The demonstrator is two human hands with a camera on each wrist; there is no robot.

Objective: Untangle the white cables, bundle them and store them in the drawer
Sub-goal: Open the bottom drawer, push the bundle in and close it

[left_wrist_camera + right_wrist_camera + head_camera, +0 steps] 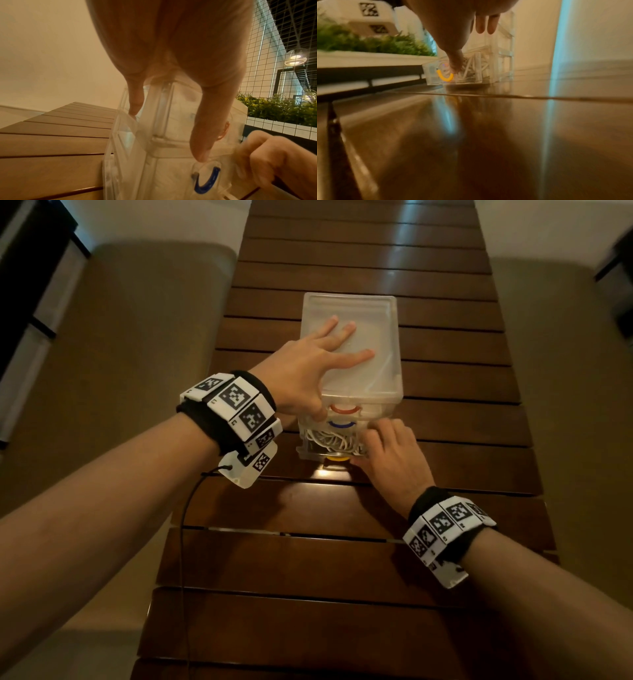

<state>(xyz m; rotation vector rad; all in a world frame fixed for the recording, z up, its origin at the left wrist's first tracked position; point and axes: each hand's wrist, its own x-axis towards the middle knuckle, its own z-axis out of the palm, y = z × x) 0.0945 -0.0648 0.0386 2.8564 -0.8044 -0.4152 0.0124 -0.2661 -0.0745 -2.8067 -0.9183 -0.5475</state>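
A clear plastic drawer unit [375, 313] stands on the wooden slat table [342, 559]. My left hand [322, 361] lies flat on its top with fingers spread, and the thumb [205, 128] hangs down the front above the blue handle [207, 181]. The bottom drawer [305, 451], with a yellow handle [445, 77], is pulled out a little. White cables [329, 440] lie coiled inside it. My right hand [383, 446] holds the drawer's front right corner: fingers curled over the rim, thumb [455, 63] against the front beside the yellow handle. The red-handled top drawer [342, 409] is closed.
Beige padded benches [120, 371] run along both long sides of the narrow table. A black wire [185, 542] hangs from my left wristband over the table's left edge. A planter with green plants [283, 108] and a wire grid stand beyond the unit.
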